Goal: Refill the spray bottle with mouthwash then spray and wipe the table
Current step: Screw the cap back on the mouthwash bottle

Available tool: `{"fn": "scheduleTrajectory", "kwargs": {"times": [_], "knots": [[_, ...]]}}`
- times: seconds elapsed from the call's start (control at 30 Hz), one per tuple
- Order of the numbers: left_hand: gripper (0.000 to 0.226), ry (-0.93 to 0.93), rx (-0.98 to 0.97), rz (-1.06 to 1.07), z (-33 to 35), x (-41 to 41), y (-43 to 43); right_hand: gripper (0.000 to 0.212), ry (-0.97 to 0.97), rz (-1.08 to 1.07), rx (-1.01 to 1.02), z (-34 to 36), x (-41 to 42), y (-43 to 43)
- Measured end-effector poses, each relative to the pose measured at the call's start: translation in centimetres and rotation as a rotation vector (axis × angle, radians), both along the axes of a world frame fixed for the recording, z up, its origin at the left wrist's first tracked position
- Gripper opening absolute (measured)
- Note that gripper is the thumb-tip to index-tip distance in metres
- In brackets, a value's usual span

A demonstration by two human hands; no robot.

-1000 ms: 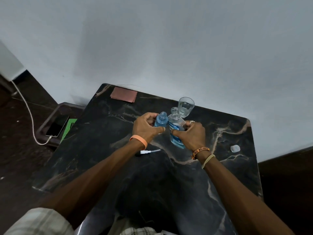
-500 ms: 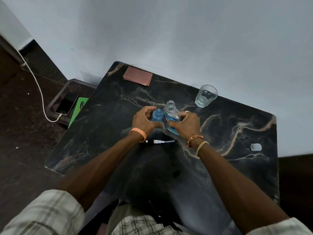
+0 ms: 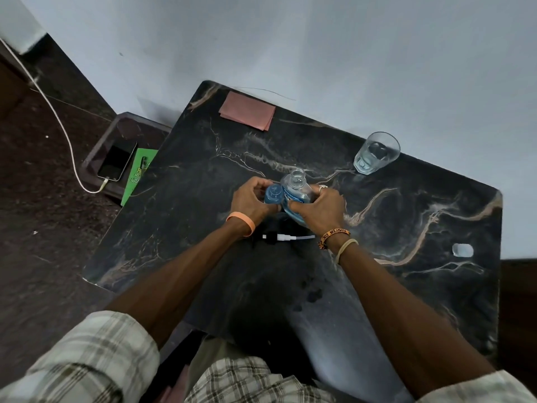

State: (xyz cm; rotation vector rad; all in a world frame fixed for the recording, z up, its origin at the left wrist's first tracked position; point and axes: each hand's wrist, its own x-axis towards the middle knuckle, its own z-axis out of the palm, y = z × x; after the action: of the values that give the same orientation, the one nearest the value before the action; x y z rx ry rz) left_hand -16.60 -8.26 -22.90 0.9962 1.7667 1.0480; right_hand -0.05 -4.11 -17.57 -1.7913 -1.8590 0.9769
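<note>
My left hand [image 3: 251, 197] grips a small blue spray bottle [image 3: 273, 194] with its neck open, standing on the black marble table [image 3: 186, 205]. Right beside it, my right hand [image 3: 319, 206] holds the clear mouthwash bottle [image 3: 296, 189] of blue liquid, uncapped and about upright. The two bottles touch. The spray head [image 3: 283, 237], black and white with a thin dip tube, lies flat on the table just behind my wrists. A folded pink cloth [image 3: 247, 111] lies at the table's far left corner.
A glass of water [image 3: 376, 153] stands at the far right by the wall. A small clear cap [image 3: 462, 250] lies near the right edge. Left of the table, a low stand [image 3: 96, 154] holds a phone [image 3: 117, 160] on a white cable and a green card [image 3: 139, 173].
Both hands and the two bottles keep their grip and place on the table. The camera has tipped downward, so the table sits higher in view and my lap shows.
</note>
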Motion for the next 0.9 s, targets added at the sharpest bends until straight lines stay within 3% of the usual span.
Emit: {"fn": "scheduleTrajectory", "kwargs": {"times": [0.23, 0.6, 0.73, 0.9], "knots": [[0.057, 0.007, -0.012, -0.034, -0.1, -0.4, 0.2, 0.033, 0.013, -0.015, 0.007, 0.0, -0.6, 0.3], [0.082, 0.034, 0.01, -0.136, 1.0, -0.6, -0.5, 0.03, 0.047, -0.023, 0.019, -0.2, 0.4, 0.0], [0.074, 0.165, 0.085, -0.179, 3.6, -1.1, -0.7, 0.027, 0.064, -0.078, 0.038, 0.2, 0.9, -0.2], [0.054, 0.44, 0.315, -0.162, 7.1, 0.6, 0.3, 0.032, 0.084, -0.131, 0.089, 1.4, 2.1, -0.2]]}}
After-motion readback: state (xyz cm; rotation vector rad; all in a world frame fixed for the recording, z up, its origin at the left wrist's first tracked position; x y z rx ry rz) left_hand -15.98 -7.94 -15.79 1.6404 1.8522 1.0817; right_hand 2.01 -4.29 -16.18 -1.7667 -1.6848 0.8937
